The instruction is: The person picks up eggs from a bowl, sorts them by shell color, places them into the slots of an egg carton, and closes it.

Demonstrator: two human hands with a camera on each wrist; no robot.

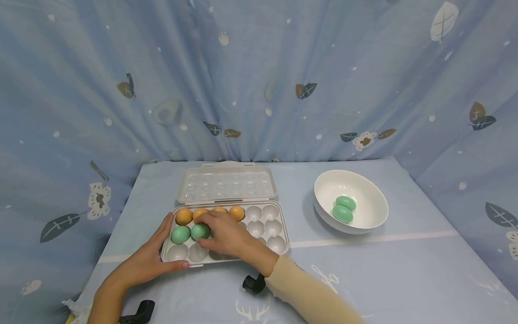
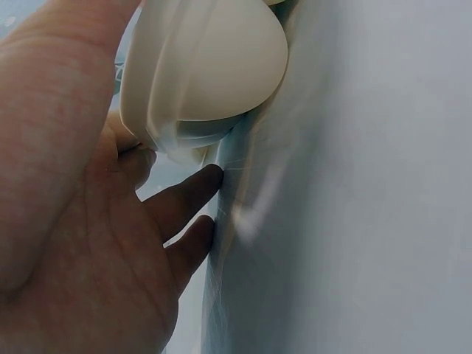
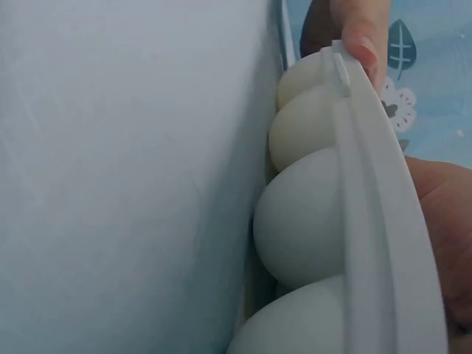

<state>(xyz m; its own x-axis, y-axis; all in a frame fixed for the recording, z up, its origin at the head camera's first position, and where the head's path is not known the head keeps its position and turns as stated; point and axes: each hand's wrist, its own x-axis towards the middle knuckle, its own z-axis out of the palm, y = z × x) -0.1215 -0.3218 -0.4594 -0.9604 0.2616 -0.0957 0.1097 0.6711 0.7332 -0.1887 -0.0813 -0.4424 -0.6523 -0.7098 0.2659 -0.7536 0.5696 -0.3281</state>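
A white egg carton (image 1: 273,227) lies with its lid laid back. Several orange eggs (image 1: 184,217) fill part of its back row, and a green egg (image 1: 180,235) sits in the middle row at the left. Beside that one, my right hand (image 1: 224,233) pinches a second green egg (image 1: 200,231) between thumb and fingers, over its cup. My left hand (image 1: 149,258) spans the carton's front left corner, fingers straight along the side and thumb at the front rim. From the left wrist, its lower fingertips (image 2: 214,175) show down by the tabletop, beneath the carton's rim.
At the right stands a white bowl (image 1: 370,202) with two green eggs (image 1: 343,213) inside. The clear lid (image 1: 226,180) reaches back toward the patterned curtain (image 1: 259,81). Black wrist-worn devices (image 1: 254,284) show near both forearms. A pale blue cloth (image 1: 404,270) covers the table.
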